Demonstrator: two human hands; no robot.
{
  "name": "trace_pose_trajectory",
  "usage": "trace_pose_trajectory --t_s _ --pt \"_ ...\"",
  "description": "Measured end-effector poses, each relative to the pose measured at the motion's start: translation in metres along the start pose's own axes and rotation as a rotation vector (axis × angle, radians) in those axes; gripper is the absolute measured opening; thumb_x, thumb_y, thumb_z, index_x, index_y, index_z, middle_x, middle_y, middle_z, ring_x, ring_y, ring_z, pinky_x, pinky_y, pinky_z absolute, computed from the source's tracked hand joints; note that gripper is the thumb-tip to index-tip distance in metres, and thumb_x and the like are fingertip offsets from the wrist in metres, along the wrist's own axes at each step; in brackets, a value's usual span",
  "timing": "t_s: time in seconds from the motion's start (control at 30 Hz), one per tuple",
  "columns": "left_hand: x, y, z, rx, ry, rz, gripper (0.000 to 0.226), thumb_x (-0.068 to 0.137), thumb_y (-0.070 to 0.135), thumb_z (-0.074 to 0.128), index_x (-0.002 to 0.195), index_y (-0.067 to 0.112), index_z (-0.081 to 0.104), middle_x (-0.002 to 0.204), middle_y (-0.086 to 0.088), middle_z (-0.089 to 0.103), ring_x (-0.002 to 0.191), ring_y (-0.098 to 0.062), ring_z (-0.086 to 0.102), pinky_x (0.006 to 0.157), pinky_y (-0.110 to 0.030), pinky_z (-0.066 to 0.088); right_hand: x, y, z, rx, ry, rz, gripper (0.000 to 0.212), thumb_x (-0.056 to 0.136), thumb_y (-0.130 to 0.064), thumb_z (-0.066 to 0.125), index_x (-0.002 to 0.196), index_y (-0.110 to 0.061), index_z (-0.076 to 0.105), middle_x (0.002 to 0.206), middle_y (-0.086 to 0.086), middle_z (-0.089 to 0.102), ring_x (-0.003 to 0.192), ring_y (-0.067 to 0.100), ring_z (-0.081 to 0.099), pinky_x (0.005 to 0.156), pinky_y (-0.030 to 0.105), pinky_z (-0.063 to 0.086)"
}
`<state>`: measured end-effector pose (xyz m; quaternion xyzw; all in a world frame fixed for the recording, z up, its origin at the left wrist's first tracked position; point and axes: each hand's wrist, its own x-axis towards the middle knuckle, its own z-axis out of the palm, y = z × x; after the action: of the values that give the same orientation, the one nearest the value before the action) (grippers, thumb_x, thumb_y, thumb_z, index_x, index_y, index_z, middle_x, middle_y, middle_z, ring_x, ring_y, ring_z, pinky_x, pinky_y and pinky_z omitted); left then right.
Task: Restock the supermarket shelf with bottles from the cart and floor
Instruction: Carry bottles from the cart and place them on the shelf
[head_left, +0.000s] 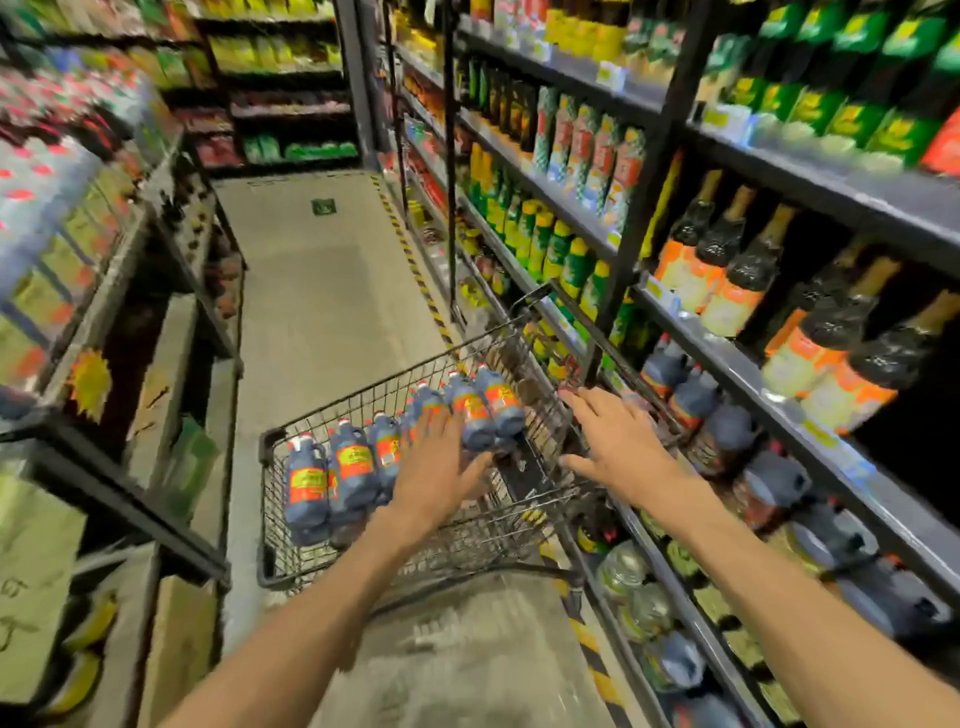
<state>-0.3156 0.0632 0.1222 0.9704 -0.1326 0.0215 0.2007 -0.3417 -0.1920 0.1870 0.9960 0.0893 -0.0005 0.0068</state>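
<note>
both hands spread over cart bottles, shelf beside.

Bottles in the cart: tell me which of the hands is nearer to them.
Left. The left hand reaches in among the bottles in the cart, fingers against them. The right hand hovers open over the cart's shelf-side rim, beside them.

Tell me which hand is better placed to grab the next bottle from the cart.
Probably the left hand: it is already over the bottles in the cart. The right hand is open near the cart's shelf-side edge.
</note>
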Motion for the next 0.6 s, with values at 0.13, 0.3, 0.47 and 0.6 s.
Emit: trace_pose_trajectory --t_s 0.13,0.3,0.47,0.6 --pt "0.003 -0.058 0.006 0.039 -0.023 -0.145 0.081 0.096 0.065 0.045 0.159 0.019 0.027 0.165 -0.009 0.030 0.152 -0.031 0.026 0.121 -0.048 0.023 0.062 -0.030 0.026 0.023 -0.060 -0.108 0.090 0.093 -0.059 0.062 0.161 -0.020 0.019 0.165 0.004 0.027 0.154 0.025 0.022 0.122 0.047 0.024" --pt "0.030 -0.092 0.028 0.099 -0.083 -0.225 0.081 0.094 0.068 0.041 0.158 0.021 0.028 0.162 -0.008 0.034 0.149 -0.031 0.030 0.118 -0.049 0.023 0.125 -0.046 0.068 0.015 -0.127 -0.212 0.091 0.092 -0.058 0.064 0.161 -0.023 0.016 0.165 0.007 0.028 0.154 0.027 0.024 0.123 0.050 0.023" --pt "0.089 -0.107 0.066 0.058 -0.193 -0.295 0.099 0.077 0.079 0.015 0.155 0.021 0.028 0.158 -0.011 0.036 0.144 -0.034 0.035 0.115 -0.049 0.033 0.183 -0.036 0.109 0.052 -0.234 -0.231 0.090 0.091 -0.056 0.066 0.159 -0.023 0.017 0.161 0.005 0.030 0.153 0.026 0.022 0.123 0.049 0.023" --pt "0.141 -0.117 0.101 0.081 -0.305 -0.361 0.087 0.091 0.071 0.036 0.161 0.021 0.019 0.161 -0.009 0.032 0.149 -0.034 0.029 0.117 -0.052 0.031 0.233 -0.022 0.136 0.033 -0.360 -0.232 0.092 0.094 -0.055 0.063 0.162 -0.023 0.009 0.166 0.006 0.020 0.156 0.027 0.015 0.124 0.051 0.017"
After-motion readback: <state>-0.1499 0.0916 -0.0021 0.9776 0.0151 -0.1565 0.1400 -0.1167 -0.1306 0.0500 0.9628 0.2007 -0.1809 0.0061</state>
